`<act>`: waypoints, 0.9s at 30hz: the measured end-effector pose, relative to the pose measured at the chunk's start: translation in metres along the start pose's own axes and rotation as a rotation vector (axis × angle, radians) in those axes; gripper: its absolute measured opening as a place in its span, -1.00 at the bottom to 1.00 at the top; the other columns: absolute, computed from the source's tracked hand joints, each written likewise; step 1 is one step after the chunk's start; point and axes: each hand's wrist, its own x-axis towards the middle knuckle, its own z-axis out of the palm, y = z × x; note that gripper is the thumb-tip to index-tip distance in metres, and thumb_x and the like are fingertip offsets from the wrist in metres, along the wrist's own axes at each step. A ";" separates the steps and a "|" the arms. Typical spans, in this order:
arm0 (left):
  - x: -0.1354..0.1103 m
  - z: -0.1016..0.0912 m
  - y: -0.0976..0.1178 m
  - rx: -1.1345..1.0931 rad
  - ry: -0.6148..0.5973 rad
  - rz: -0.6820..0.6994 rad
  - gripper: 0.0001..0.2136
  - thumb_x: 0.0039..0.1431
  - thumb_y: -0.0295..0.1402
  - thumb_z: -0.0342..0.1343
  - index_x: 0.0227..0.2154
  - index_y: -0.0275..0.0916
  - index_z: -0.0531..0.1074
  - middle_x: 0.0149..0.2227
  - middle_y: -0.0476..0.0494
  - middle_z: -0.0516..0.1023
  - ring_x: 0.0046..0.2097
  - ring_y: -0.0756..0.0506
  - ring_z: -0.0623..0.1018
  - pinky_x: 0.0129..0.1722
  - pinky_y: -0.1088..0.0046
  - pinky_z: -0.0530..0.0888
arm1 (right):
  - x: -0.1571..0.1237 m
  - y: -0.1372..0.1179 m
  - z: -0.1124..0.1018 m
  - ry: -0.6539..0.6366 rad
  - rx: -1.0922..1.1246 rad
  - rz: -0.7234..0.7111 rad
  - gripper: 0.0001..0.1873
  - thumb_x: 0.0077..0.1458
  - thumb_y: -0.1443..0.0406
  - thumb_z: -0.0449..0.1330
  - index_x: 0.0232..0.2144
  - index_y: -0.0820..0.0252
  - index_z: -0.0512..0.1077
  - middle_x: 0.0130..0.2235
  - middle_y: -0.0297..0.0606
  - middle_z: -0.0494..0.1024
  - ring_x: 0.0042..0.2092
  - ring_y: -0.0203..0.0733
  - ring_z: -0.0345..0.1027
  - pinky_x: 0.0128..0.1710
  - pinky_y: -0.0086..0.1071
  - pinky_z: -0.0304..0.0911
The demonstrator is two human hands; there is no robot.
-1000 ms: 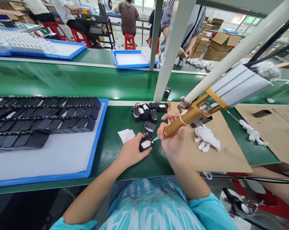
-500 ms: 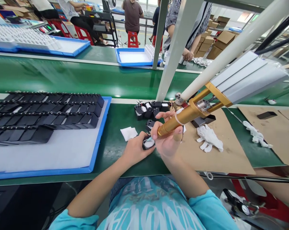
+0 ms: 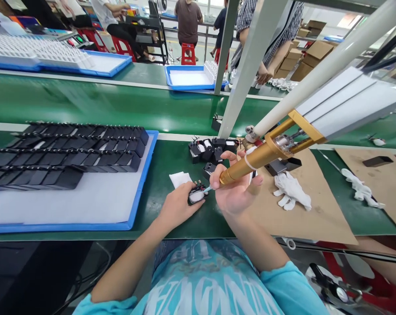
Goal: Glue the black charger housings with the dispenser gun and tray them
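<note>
My left hand [image 3: 176, 205] is closed round a small black plastic case [image 3: 196, 196] with a white oval part and dark wires inside, holding it on the green bench. In my right hand [image 3: 234, 199] is a gold-coloured dispensing gun [image 3: 239, 170], gripped near its lower end with some fingers raised. Its thin pale-blue tip [image 3: 207, 189] reaches the inner right side of the case; whether it touches is too small to tell. A folded white cloth or paper [image 3: 180, 179] lies just behind my left hand. Several similar black cases [image 3: 214, 149] are clustered beyond my hands.
On the left, a blue-rimmed tray [image 3: 137, 197] carries rows of black cases [image 3: 63, 175]. White gloves [image 3: 291, 190] lie on cardboard [image 3: 319, 218] at right. A metal post [image 3: 242, 74] and white tube [image 3: 323, 65] stand ahead. Another black case [image 3: 217, 122] is on the green belt [image 3: 119, 107].
My left hand and the case have shifted slightly left, so the gun's pale-blue tip shows more clearly. A black case has come into sight on the belt beside the post.
</note>
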 end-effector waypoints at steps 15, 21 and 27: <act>0.002 0.001 -0.033 -0.619 -0.118 -0.073 -0.74 0.24 -0.31 0.03 -0.04 -0.17 0.42 0.03 -0.13 0.57 0.07 -0.14 0.53 0.11 0.29 0.41 | -0.001 -0.005 -0.017 -0.005 -0.021 0.002 -0.55 0.08 -0.14 0.02 -0.09 -0.08 0.25 -0.17 -0.37 0.36 -0.62 -0.44 0.24 -0.68 -0.42 0.09; -0.005 -0.006 -0.024 -0.184 0.045 0.152 -0.68 0.20 -0.46 -0.03 0.00 -0.22 0.41 -0.08 -0.16 0.58 -0.02 -0.16 0.49 0.02 0.23 0.42 | 0.000 -0.006 -0.020 0.005 -0.017 0.004 -0.56 0.08 -0.13 0.03 -0.11 -0.05 0.26 -0.18 -0.37 0.36 -0.62 -0.44 0.26 -0.68 -0.42 0.10; -0.018 -0.012 -0.021 0.178 0.135 0.298 -0.58 0.35 -0.33 -0.06 0.24 -0.21 0.24 0.02 -0.18 0.56 -0.03 -0.19 0.45 -0.01 0.20 0.41 | 0.002 -0.008 -0.021 0.005 -0.049 -0.004 -0.53 0.07 -0.15 0.04 -0.12 -0.03 0.26 -0.20 -0.37 0.38 -0.63 -0.44 0.23 -0.69 -0.42 0.08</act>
